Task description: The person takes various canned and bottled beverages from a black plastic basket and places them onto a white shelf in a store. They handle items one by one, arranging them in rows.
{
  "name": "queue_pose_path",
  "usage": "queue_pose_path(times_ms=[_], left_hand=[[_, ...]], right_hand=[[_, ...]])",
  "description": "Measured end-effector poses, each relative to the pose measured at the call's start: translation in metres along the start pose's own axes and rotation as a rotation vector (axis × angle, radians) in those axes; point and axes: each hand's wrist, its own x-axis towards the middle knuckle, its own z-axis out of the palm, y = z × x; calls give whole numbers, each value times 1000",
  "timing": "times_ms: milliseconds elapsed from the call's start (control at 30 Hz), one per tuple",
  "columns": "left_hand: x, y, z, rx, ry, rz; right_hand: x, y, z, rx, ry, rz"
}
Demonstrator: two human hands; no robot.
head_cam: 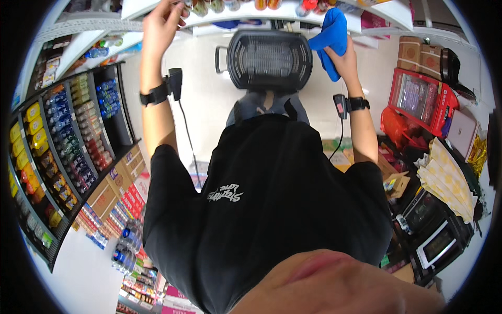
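My left hand (166,17) reaches up to the white shelf (219,15) at the top, its fingers beside the row of small bottles (199,8); whether it grips one is hidden at the picture's edge. A folded blue cloth (333,33) is held in my right hand (342,57), just below the shelf's right part. More small containers, some with orange contents (267,4), stand on the shelf between the hands. A black plastic shopping basket (270,59), its handle at the left, lies before my legs, between my forearms.
A black rack of bottled drinks (84,133) curves along the left, with cardboard boxes (104,198) below. At right are a red display box (417,100), taped cartons (410,55), a yellow-and-white cloth (447,180) and a laptop-like pink case (462,129). Cables hang from both wrist devices.
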Motion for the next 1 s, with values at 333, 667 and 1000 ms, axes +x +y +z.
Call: queue_pose_path(times_ms=[333, 667, 1000], left_hand=[[-117, -234, 164, -169, -290, -753], [-155, -374, 263, 235, -473, -748], [-129, -495, 340, 550, -507, -755]], right_hand=[[-59, 209, 96, -3, 24, 439], [-103, 334, 155, -88, 44, 662], [-111, 440, 210, -127, -3, 746]])
